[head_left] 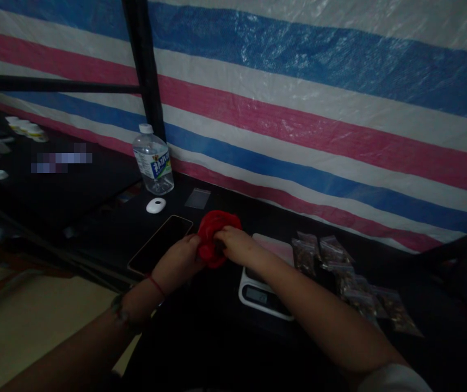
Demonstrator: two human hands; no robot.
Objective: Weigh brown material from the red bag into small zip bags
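Note:
Both my hands meet at a crumpled red plastic bag (216, 227) on the dark table. My left hand (179, 260) grips the bag's left side with curled fingers; a red string is tied round that wrist. My right hand (238, 245) is closed on the bag's right side, its fingers partly inside the bag's folds. The bag sits just left of a small white digital scale (260, 295), and my right forearm passes over the scale. What is inside the bag is hidden.
A black phone (159, 244) lies left of the bag. Behind it are a small white oval object (155, 205), a clear water bottle (153, 161) and an empty clear zip bag (197, 198). Several filled small zip bags (342, 269) lie right of the scale. A striped tarp (319, 109) backs the table.

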